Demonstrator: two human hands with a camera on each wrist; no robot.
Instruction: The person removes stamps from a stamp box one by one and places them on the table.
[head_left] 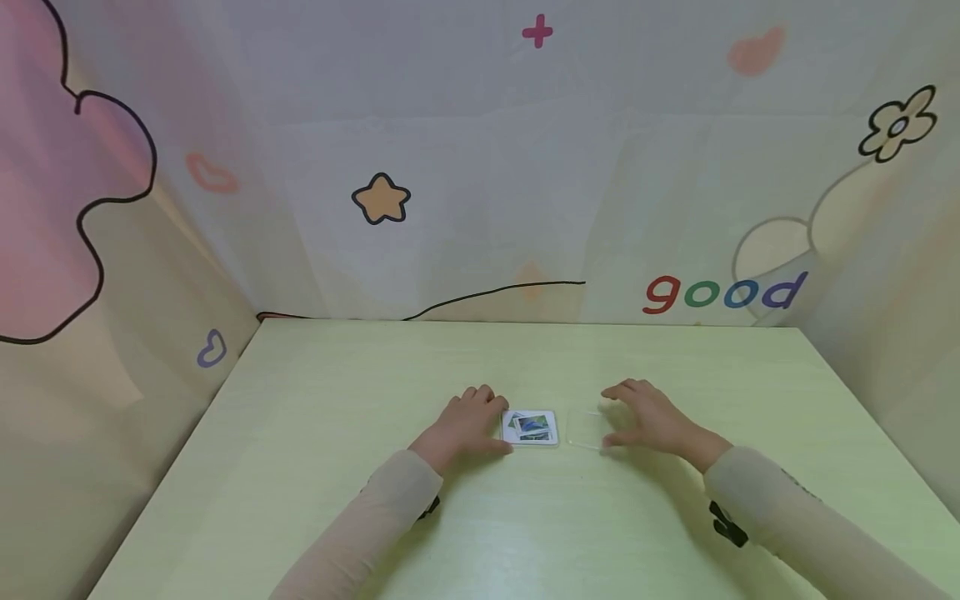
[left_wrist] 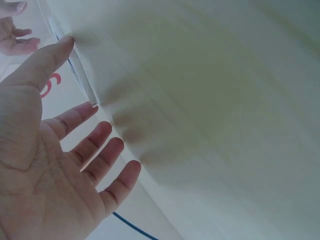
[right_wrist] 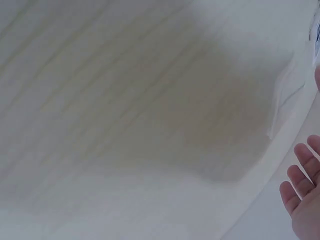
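A small flat case [head_left: 530, 427] with pictured cards showing on top lies on the table. My left hand [head_left: 468, 425] is at its left end, thumb and index fingertips right at the near and far corners. In the left wrist view, those fingertips flank the case's edge [left_wrist: 84, 80], while the other fingers are spread and loosely bent. Just right of the case lies a clear plastic cover [head_left: 583, 429]. Around its right end is my right hand [head_left: 651, 421], with thumb and fingers held wide apart. The right wrist view shows the transparent cover [right_wrist: 287, 97] flat on the tabletop.
The pale wooden table [head_left: 300, 492] reaches back to a printed curtain [head_left: 480, 150], which also hangs along both sides. Colourful lettering "good" [head_left: 723, 293] is printed on the curtain. Both sleeved forearms cross the front of the table.
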